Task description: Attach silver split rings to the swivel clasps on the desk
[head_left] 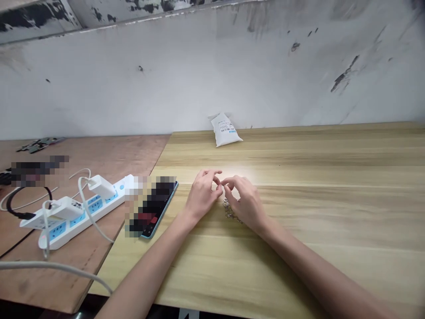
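Note:
My left hand (203, 193) and my right hand (245, 199) meet fingertip to fingertip above the light wood table. Thumb and index finger are pinched on each side, and whatever lies between the tips is too small to name. Several small silvery metal rings or links (228, 210) lie on the table just below the pinch, partly covered by my right hand. A phone (156, 208) with a light blue edge rests left of my left hand, its screen blurred out.
A white plastic parcel (226, 130) with a printed label lies by the wall. On the reddish board at left sits a white power strip (89, 217) with chargers plugged in. A thick pale cable (56, 266) crosses the near left corner.

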`<control>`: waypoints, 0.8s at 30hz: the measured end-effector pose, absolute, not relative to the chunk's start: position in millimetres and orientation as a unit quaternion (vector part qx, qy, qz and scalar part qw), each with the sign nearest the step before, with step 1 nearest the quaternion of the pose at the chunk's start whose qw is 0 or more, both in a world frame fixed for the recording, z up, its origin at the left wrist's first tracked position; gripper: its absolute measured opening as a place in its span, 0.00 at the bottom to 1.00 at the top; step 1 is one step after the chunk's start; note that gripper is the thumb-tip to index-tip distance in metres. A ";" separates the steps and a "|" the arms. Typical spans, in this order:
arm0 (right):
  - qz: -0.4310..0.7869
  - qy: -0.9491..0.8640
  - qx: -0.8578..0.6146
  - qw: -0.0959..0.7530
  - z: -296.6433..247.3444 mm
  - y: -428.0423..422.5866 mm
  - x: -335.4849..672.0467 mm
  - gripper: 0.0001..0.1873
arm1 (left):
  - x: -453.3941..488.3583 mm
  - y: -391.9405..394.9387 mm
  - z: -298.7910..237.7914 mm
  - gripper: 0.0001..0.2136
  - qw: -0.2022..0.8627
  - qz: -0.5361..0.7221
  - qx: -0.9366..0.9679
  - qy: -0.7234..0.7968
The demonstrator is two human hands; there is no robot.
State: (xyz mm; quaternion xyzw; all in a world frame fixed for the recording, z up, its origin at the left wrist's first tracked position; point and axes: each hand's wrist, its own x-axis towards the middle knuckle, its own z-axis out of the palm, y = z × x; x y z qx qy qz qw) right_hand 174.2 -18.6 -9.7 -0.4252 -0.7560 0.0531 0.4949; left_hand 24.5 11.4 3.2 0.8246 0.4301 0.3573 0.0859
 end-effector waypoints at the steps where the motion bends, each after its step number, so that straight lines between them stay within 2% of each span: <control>1: 0.050 -0.762 -0.422 0.489 -10.3 -17.8 174.9 0.09 | 24.1 12.0 2.6 0.16 0.092 0.351 0.830 0.424; 5: 0.071 -0.762 -0.424 0.484 -12.8 -15.8 179.9 0.08 | 21.1 15.8 -0.1 0.07 0.095 0.329 0.853 0.395; 10: 0.132 -0.760 -0.429 0.470 -13.3 -11.5 192.2 0.05 | 10.6 22.3 3.7 0.05 0.111 0.301 0.875 0.362; 14: 0.161 -0.763 -0.421 0.464 -11.7 -6.7 200.7 0.05 | 1.9 25.2 10.7 0.02 0.173 0.284 0.880 0.338; 19: 0.111 -0.817 -0.389 0.411 -13.9 -2.9 204.0 0.12 | -4.7 27.1 14.0 0.02 0.212 0.282 0.864 0.360; 24: 0.040 -0.838 -0.374 0.394 -16.1 -2.9 202.7 0.14 | -5.8 28.7 14.8 0.02 0.224 0.270 0.854 0.384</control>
